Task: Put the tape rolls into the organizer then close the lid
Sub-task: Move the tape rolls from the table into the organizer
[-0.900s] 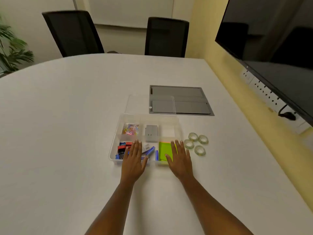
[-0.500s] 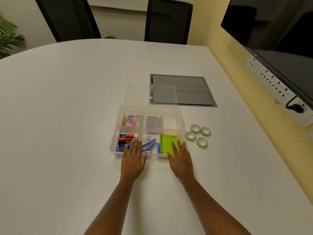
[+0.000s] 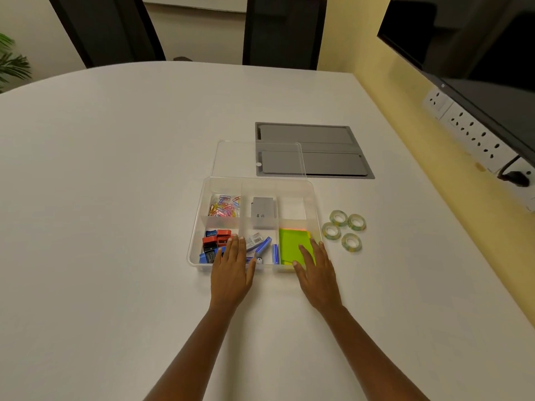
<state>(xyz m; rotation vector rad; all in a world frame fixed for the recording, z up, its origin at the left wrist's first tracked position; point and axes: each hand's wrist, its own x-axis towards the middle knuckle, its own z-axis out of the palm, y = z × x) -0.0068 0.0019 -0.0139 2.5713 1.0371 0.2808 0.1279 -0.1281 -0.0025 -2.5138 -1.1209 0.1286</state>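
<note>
A clear plastic organizer (image 3: 314, 198) sits on the white table, its clear lid (image 3: 257, 157) swung open behind it. Its compartments hold paper clips, a grey box, sharpeners, blue items and green sticky notes; the far right compartment (image 3: 292, 208) holds nothing. Several clear tape rolls (image 3: 344, 227) lie in a cluster on the table just right of the organizer. My left hand (image 3: 231, 270) lies flat at the organizer's near edge, fingers over the near left compartments. My right hand (image 3: 315, 270) lies flat beside it, fingers over the sticky notes. Both hands hold nothing.
A grey cable hatch (image 3: 314, 151) is set into the table behind the lid. Two dark chairs (image 3: 285, 30) stand at the far side. A dark screen (image 3: 477, 53) and wall sockets (image 3: 469, 131) line the right wall. A plant (image 3: 11, 65) is at far left.
The camera has tilted down and closer, so everything sits higher and larger in view. Both hands stay flat at the organizer's near edge.
</note>
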